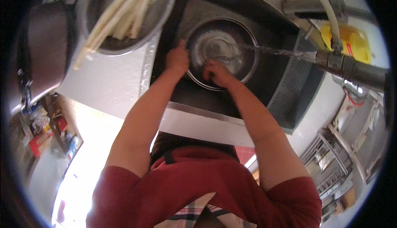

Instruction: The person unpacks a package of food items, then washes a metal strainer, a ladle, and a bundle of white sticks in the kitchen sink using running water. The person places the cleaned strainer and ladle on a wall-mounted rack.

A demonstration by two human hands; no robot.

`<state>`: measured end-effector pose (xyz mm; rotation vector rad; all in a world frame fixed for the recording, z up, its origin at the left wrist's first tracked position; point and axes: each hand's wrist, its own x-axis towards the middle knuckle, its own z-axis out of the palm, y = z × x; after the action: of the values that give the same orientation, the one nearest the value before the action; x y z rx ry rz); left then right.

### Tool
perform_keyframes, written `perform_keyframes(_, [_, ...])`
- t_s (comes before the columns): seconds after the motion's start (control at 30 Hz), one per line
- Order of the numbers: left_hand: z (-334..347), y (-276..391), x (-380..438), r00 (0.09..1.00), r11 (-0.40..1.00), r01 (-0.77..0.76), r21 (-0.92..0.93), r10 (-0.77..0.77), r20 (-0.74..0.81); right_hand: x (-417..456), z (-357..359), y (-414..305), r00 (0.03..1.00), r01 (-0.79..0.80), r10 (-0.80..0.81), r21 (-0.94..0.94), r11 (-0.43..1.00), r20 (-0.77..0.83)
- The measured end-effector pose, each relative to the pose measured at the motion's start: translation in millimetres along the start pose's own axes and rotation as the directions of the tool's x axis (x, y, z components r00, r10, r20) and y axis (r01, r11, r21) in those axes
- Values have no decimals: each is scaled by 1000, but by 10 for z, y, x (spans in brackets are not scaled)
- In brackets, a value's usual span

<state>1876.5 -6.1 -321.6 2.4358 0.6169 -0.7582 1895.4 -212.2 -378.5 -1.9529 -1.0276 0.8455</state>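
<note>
A round metal basin (221,19) sits in the dark sink (201,99), with some water in its bottom. My left hand (178,57) grips the basin's left rim, thumb stretched along the edge. Inside the near part of the basin, my right hand (217,72) has its fingers curled by the water; whether they hold anything is hidden. A stream of water (279,51) runs from the tap (344,65) on the right into the basin.
Long pale stalks (114,20) lie in a metal pot (124,53) on the white counter (105,76), some jutting over its rim. A large dark vessel (46,48) stands far left. To the right are a grey perforated tray (287,85), a yellow container (366,41) and a rack (332,153).
</note>
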Motion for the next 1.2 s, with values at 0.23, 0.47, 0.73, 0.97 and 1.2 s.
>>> perform_keyframes(0.23, [-1029, 424, -854, 805, 789, -591, -168, 565, -182, -265, -828, -335, 927, -360, 288, -347, 866, -242])
perform_keyframes(0.47, [-2076, 93, -292, 612, 864, 33, 503, 380, -693, -198, -537, -693, 870, -430, 367, -143, 891, -330])
perform_keyframes(0.73, [-2240, 236, 162, 950, 917, 73, 393, 56, -307, -463, -421, -776, 860, -455, 423, -52, 889, -284])
perform_keyframes(0.97, [-2850, 52, -17, 961, 865, -82, -496, 201, 191, -640, -675, -882, 820, -421, 448, 155, 894, -356])
perform_keyframes(1.2, [-1980, 895, -819, 786, 698, 232, -677, 275, 553, -677, -718, -922, 763, -369, 466, 291, 883, -447])
